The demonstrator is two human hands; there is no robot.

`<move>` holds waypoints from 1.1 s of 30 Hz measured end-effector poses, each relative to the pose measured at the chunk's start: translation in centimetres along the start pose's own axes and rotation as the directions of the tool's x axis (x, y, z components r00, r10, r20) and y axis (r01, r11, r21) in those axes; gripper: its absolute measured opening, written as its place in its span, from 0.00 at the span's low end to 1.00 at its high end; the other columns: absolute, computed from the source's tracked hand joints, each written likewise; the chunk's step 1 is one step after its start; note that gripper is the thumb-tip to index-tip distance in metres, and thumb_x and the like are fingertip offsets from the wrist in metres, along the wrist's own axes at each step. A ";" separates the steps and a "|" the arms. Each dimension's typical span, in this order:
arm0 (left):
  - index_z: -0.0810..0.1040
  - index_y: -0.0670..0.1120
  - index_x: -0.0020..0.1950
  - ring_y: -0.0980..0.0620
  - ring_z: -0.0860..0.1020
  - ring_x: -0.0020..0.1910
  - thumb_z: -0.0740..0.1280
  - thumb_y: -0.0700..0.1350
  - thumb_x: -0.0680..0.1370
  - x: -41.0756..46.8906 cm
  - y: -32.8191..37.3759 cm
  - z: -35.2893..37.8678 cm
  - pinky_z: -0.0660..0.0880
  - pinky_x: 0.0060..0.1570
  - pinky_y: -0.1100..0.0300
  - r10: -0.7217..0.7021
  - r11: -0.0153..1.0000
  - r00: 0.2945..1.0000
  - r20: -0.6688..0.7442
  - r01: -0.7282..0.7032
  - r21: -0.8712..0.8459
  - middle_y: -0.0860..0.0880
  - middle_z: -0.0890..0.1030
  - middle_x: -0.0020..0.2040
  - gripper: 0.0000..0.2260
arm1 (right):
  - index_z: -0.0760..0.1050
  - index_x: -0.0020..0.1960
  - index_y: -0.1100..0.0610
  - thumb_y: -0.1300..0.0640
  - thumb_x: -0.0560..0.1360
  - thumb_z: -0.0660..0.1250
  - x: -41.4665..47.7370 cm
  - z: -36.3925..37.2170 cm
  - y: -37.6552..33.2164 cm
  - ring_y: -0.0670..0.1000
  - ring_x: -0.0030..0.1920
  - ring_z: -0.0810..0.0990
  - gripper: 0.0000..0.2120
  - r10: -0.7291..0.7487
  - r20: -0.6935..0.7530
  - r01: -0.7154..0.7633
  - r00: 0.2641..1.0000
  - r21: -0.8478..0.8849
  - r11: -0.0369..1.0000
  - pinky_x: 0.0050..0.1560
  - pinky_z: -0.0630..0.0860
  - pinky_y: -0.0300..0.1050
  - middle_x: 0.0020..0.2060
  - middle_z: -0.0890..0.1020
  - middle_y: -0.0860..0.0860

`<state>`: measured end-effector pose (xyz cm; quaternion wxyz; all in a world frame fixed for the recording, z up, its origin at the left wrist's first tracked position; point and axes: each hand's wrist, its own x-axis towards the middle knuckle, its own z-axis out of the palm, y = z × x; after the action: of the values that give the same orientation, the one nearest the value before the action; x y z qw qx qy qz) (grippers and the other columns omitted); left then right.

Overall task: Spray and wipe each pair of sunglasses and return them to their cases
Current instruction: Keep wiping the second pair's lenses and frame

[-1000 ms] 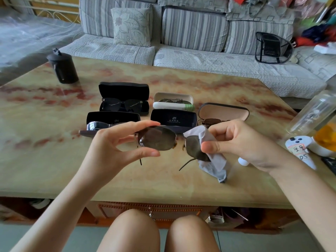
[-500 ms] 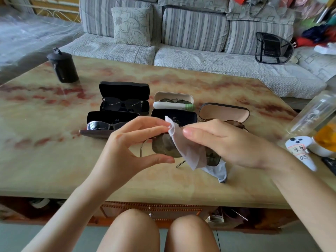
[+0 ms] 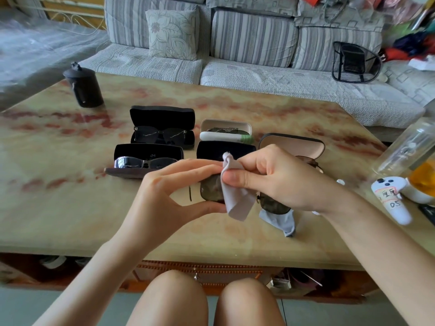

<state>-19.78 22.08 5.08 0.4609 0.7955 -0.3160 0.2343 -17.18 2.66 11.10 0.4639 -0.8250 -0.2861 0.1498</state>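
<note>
My left hand (image 3: 164,196) pinches a pair of brown-lensed sunglasses (image 3: 210,190) by the left lens, above the table's front half. My right hand (image 3: 282,177) pinches a pale grey wiping cloth (image 3: 237,203) against that lens; the cloth's tail hangs below the right lens. Behind my hands lie several open cases: a black one with dark glasses (image 3: 162,128), a black one with mirrored glasses (image 3: 147,158), a white one with glasses inside (image 3: 226,132), an empty-looking black one (image 3: 223,150) and a brown one (image 3: 292,144) partly hidden by my right hand.
The marble-patterned table (image 3: 70,208) carries a dark lidded pot (image 3: 83,87) at the back left. At the right edge stand a clear bottle (image 3: 409,147), a white toy-like object (image 3: 390,198) and something orange. A striped sofa lies behind. My knees are under the front edge.
My right hand carried the cloth from the right lens over to the left lens and now pinches it there. My left hand keeps its hold on the sunglasses.
</note>
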 end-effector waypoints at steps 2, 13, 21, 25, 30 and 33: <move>0.77 0.48 0.61 0.63 0.77 0.59 0.74 0.53 0.68 -0.1 0.0 0.0 0.70 0.60 0.69 -0.004 1.000 1.000 -0.001 0.004 0.000 0.55 0.79 0.59 0.23 | 0.77 0.47 0.69 0.52 0.76 0.66 -0.3 -0.6 0.2 0.48 0.38 0.72 0.18 0.033 0.059 -0.035 0.998 0.039 0.999 0.41 0.70 0.44 0.36 0.77 0.53; 0.80 0.45 0.60 0.61 0.79 0.59 0.74 0.54 0.67 -0.3 -0.2 0.3 0.72 0.60 0.67 -0.060 0.998 0.998 0.004 0.060 -0.002 0.52 0.82 0.58 0.25 | 0.82 0.40 0.59 0.58 0.67 0.78 -0.5 -0.2 0.1 0.48 0.38 0.82 0.07 0.086 0.010 -0.085 0.996 -0.071 0.994 0.45 0.79 0.51 0.37 0.86 0.55; 0.75 0.47 0.61 0.78 0.73 0.54 0.71 0.52 0.67 -0.6 -0.1 0.3 0.71 0.53 0.76 0.013 0.996 0.996 -0.092 -0.005 0.085 0.58 0.78 0.54 0.24 | 0.80 0.38 0.63 0.49 0.70 0.74 0.2 1.2 0.0 0.46 0.31 0.65 0.17 0.040 -0.117 -0.048 0.992 -0.065 0.997 0.33 0.60 0.44 0.27 0.72 0.52; 0.74 0.46 0.62 0.77 0.73 0.54 0.71 0.52 0.67 -0.7 -0.2 0.4 0.71 0.53 0.77 -0.001 0.998 0.996 -0.095 0.006 0.059 0.61 0.78 0.55 0.25 | 0.78 0.34 0.60 0.44 0.74 0.68 0.3 1.2 0.0 0.47 0.29 0.62 0.20 0.014 -0.115 -0.034 0.993 -0.173 0.984 0.32 0.58 0.46 0.26 0.66 0.50; 0.75 0.48 0.63 0.73 0.77 0.50 0.72 0.55 0.66 -1.0 -0.8 0.4 0.71 0.52 0.76 -0.070 0.997 0.996 -0.059 0.072 0.031 0.67 0.77 0.52 0.27 | 0.70 0.31 0.64 0.44 0.77 0.64 0.4 0.9 0.3 0.46 0.26 0.59 0.26 -0.007 -0.113 -0.023 0.994 -0.259 0.966 0.28 0.57 0.43 0.24 0.62 0.49; 0.79 0.54 0.62 0.67 0.80 0.51 0.73 0.57 0.65 -0.9 -1.3 -0.1 0.72 0.54 0.73 -0.134 0.991 0.990 -0.041 0.134 -0.016 0.66 0.82 0.52 0.26 | 0.71 0.31 0.62 0.46 0.79 0.63 0.9 -0.2 1.1 0.46 0.28 0.62 0.25 -0.031 -0.271 -0.035 0.962 -0.235 0.971 0.30 0.59 0.47 0.25 0.65 0.49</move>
<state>-19.48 22.90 3.80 0.4873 0.8068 -0.2534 0.2176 -15.96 2.66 10.33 0.3965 -0.8876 -0.2345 -0.0003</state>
